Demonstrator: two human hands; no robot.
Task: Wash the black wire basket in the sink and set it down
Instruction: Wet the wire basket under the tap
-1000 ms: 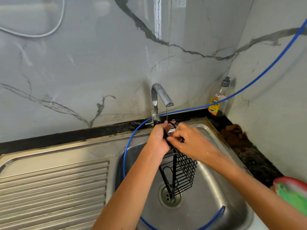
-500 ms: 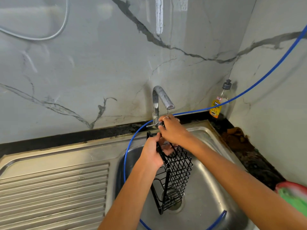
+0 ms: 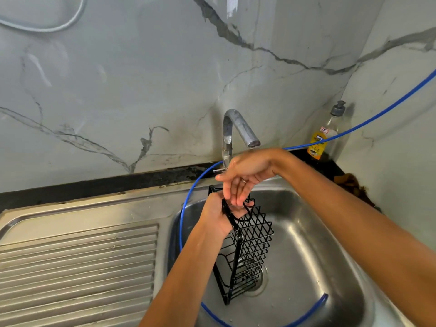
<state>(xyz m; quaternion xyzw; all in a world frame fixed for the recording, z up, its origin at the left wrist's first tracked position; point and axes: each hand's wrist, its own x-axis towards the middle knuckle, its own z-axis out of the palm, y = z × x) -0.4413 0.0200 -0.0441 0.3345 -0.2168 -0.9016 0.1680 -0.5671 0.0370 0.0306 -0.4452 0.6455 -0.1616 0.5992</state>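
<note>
The black wire basket [image 3: 250, 251] hangs upright over the steel sink [image 3: 318, 244], its lower end above the drain [image 3: 256, 277]. My left hand [image 3: 215, 217] grips the basket's upper frame from the left. Just above it, under the steel tap [image 3: 238, 131], is my right hand [image 3: 243, 175], with fingers straight and pointing down so that the tips touch the basket's top edge. No stream of water is visible at the spout.
A blue hose [image 3: 377, 112] runs from the upper right, past the tap and loops inside the sink. A dish soap bottle [image 3: 326, 135] stands in the back right corner. The ribbed drainboard [image 3: 77, 267] lies to the left. Marble walls close the back and right.
My right hand has left the tap's handle and dropped with straight fingers onto the basket's top. The basket has been lifted and turned upright in my left hand.
</note>
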